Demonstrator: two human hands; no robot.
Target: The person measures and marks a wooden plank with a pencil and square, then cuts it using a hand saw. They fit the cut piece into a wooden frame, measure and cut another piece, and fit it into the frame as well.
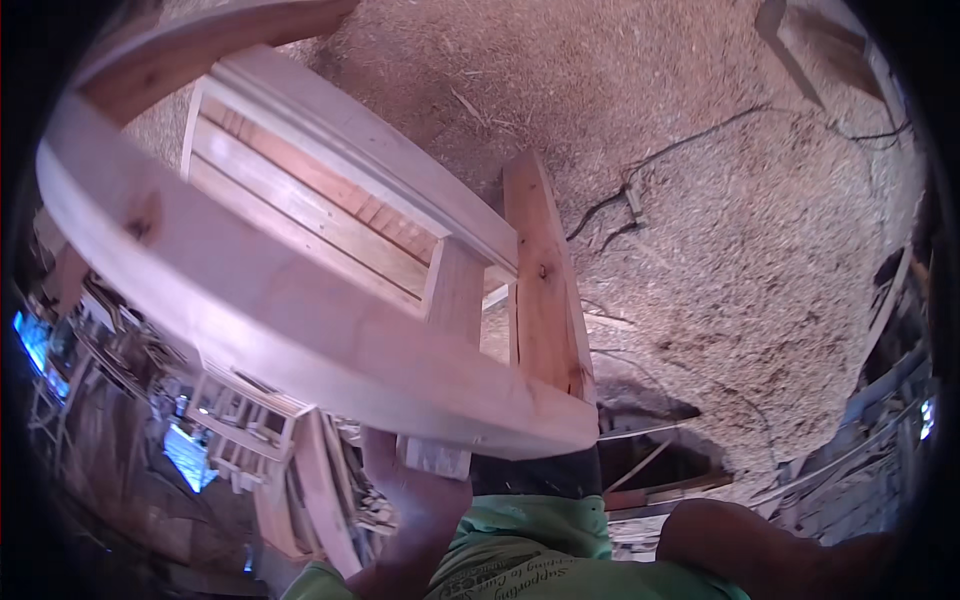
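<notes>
Head camera view, listed from the fingers outward. Left hand (390, 468): raised under the near side of a pale wooden frame, just beside a squared post end (436, 457) that juts below the frame; fingers hidden behind the timber, so whether they grasp it or merely rest there cannot be told. Right arm (745, 535): bare, bent, at the lower right; its hand cannot be made out, so the state of its fingers cannot be told.

Wooden frame (300, 300): large, fills the left and centre, directly in front of the person's body. Nearest part a thick curved member, rounded at its left end, with a dark knot (140, 226) near that end. Upright board (540, 270): reddish, knotted, meeting the curved member at its right end. Short crosspiece (457, 290): seen behind the curved member. Slatted panel (310, 215): several parallel slats within the frame.

Person's clothing: green shirt (545, 545) with dark print; dark garment (535, 475) below the frame.

Surroundings: floor covering of sawdust and shavings (730, 300); black cable (690, 143) lying across it; piled timber (850, 490) at the right; smaller slatted wooden piece (250, 415) at lower left; leaning boards (322, 490) near the left forearm.
</notes>
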